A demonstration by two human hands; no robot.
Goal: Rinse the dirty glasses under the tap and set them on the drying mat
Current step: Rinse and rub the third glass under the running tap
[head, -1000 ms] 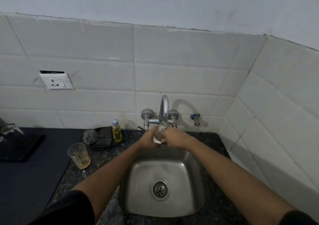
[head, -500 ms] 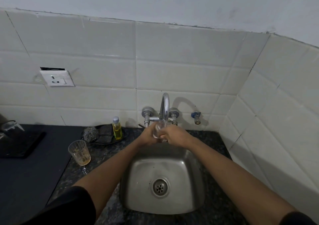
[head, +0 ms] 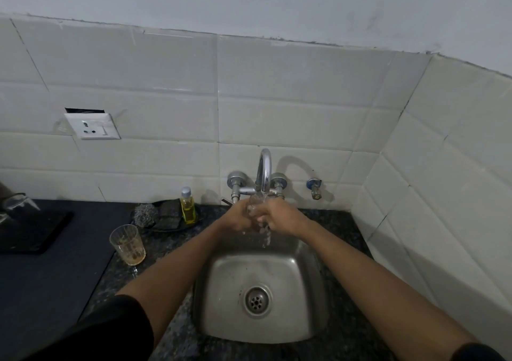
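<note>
Water now spills from the glass [head: 256, 204] into the sink [head: 313, 272]. Left hand [head: 235, 218] and right hand [head: 282, 216] still clasp it under the tap [head: 263, 171].

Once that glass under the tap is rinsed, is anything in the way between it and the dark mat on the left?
Partly. Both hands, left hand and right hand, hold the glass under the tap. Between it and the drying mat stand the dirty glass and the tray with soap bottle and scrubber.

Yellow soap bottle [head: 188, 207] standing on a dark tray [head: 166, 223] next to a steel scrubber [head: 145, 214], white wall socket [head: 92, 126] above.
</note>
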